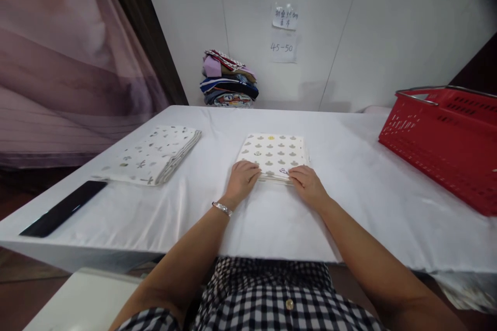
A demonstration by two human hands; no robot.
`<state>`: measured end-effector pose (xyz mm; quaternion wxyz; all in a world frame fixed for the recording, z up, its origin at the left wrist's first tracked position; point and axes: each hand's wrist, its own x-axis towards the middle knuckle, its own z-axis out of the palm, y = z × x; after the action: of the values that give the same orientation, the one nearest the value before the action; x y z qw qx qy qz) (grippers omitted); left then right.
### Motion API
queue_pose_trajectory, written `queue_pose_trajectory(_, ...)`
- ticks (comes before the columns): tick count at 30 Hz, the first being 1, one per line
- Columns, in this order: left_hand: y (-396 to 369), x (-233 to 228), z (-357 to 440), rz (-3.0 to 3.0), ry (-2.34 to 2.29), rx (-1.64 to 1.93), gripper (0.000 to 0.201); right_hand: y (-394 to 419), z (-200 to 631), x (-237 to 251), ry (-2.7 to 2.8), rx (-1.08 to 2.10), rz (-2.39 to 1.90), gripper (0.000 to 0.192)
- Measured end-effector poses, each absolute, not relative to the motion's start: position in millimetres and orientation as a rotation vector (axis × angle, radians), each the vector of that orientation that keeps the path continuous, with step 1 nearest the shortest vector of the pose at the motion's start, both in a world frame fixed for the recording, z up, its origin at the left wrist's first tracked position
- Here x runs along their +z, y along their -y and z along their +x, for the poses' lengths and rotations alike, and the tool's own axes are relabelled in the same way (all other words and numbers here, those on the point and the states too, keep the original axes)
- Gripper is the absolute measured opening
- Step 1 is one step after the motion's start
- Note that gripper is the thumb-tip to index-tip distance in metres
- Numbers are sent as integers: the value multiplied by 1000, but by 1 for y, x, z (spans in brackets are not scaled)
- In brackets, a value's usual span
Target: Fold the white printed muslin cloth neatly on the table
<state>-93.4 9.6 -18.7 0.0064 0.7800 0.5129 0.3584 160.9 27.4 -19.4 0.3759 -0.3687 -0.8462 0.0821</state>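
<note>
A folded white cloth (273, 152) with rows of grey motifs, one yellow motif and a dark purple figure near its front edge lies flat in the middle of the table. My left hand (244, 176) grips its near left corner, fingers bent over the edge. At the near right corner, my right hand (306, 181) holds the same front edge between thumb and fingers. The fingertips of both hands rest partly on top of the cloth; the thumbs are partly hidden. A silver bracelet (222, 209) circles my left wrist.
Another folded white cloth (155, 152) with grey plant prints lies on the left, behind a black phone-like slab (64, 209). A red basket (446, 139) stands at the right. Folded clothes (229, 83) are piled behind the white-covered table (341, 139), against the wall.
</note>
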Motion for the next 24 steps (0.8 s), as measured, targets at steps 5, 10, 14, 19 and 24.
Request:
queue_pose_trajectory(5, -10, -22, -98, 2452, -1555, 1080, 23, -29, 165, -20, 2229, 213, -907, 23)
queue_pose_trajectory(10, -13, -24, -98, 2407, -1572, 1071, 23, -31, 164, -22, 2158, 219, -940, 26)
queue_pose_trajectory(14, -13, -24, -96, 2433, -1528, 1097, 25, -31, 162, -23, 2135, 174, -945, 26)
queue_pose_trajectory(19, -12, -24, -96, 2432, -1535, 1072, 26, -31, 162, -23, 2161, 167, -964, 26)
queue_pose_trajectory(24, -11, -23, -97, 2424, -1554, 1051, 23, -30, 164, -21, 2185, 176, -976, 26)
